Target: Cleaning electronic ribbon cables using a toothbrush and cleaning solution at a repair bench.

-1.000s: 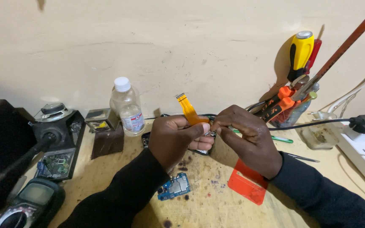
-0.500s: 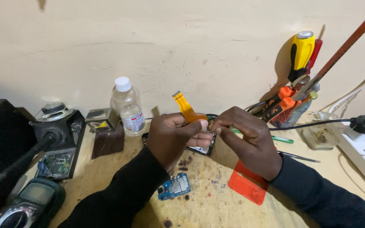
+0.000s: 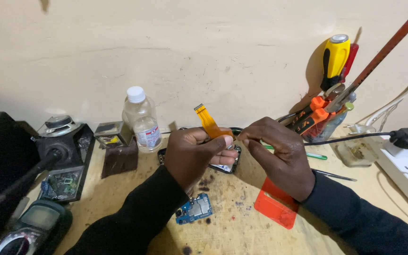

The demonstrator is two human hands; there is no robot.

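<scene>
Above the middle of the scuffed wooden bench (image 3: pixel 242 236), the left hand (image 3: pixel 197 156) is clamped on a flat orange ribbon cable (image 3: pixel 209 123), which rises toward eleven o'clock from between its thumb and fingers. The right hand (image 3: pixel 279 153), at three o'clock of the left and touching it, has its fingertips pinched together at the cable's lower end. Beneath both hands lies a dark opened phone body (image 3: pixel 225 165). A small blue circuit board (image 3: pixel 194 210) rests at six o'clock; a clear plastic bottle with a white cap (image 3: pixel 140 120) stands at ten o'clock.
</scene>
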